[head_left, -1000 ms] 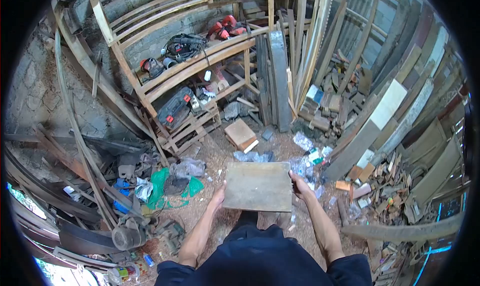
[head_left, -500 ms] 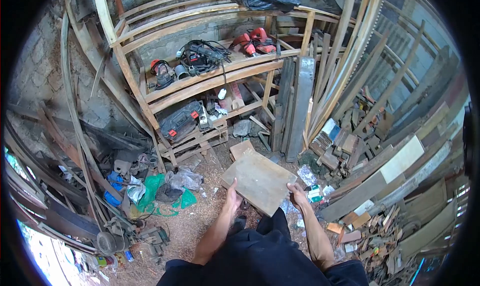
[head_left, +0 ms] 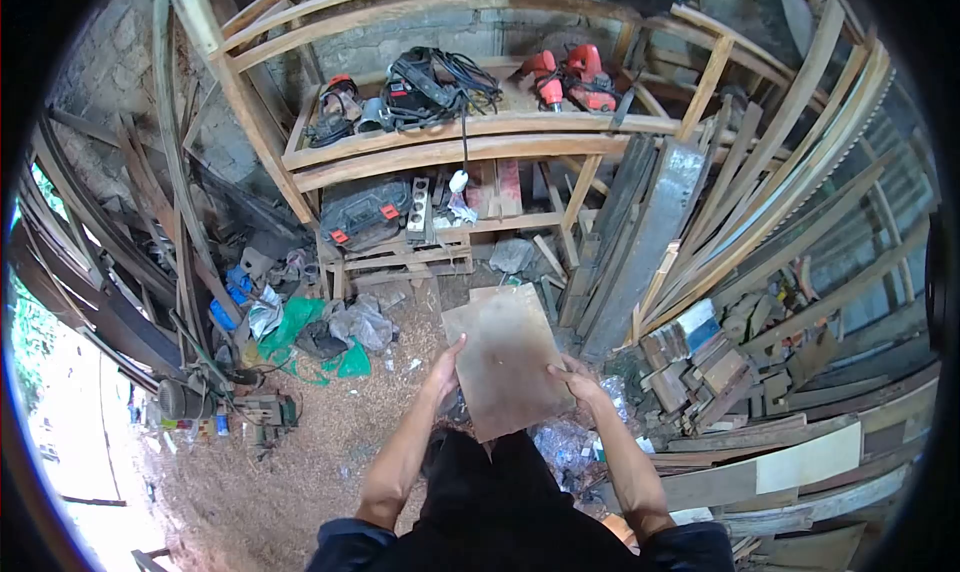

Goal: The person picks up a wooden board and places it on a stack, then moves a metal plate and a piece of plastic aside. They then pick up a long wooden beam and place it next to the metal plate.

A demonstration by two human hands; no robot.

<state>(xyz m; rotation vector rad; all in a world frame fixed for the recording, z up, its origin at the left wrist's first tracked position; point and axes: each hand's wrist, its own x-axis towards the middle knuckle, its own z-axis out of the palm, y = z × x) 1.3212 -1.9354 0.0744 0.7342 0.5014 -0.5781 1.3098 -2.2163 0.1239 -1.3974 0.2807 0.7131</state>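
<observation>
I hold a flat, brown rectangular wooden board (head_left: 505, 357) in front of me with both hands, above a sawdust-covered floor. My left hand (head_left: 445, 369) grips its left edge, thumb on top. My right hand (head_left: 575, 380) grips the right edge near the lower corner. The board is tilted a little, its long side running away from me. My dark trousers show just below the board.
A wooden shelf rack (head_left: 440, 142) ahead holds power tools, cables and a black tool case (head_left: 365, 212). Planks lean at the right (head_left: 660, 222), with stacked offcuts (head_left: 700, 352) below. Green bags and scrap (head_left: 300, 327) lie left, beside a motor (head_left: 185, 400).
The view has swung left, so the rack now faces me. The board has turned from lying crosswise to pointing lengthwise away from me, still in both hands.
</observation>
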